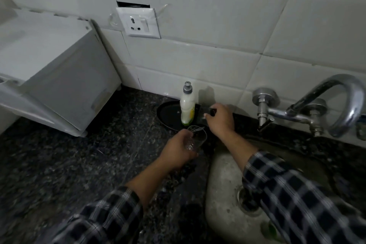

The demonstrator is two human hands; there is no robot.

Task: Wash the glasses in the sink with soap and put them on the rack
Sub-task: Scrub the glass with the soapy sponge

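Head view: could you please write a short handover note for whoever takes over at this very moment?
Left hand: grips a clear glass, tilted, above the counter just left of the sink.
Right hand: reaches to something dark beside the soap bottle; too blurred to tell whether its fingers hold it.
The soap bottle stands upright on a dark round tray by the wall.
Done: unclear; no suds show on the glass, and no water shows at the tap.
Left: soap, rinse, and rack the glass; no rack is in view.
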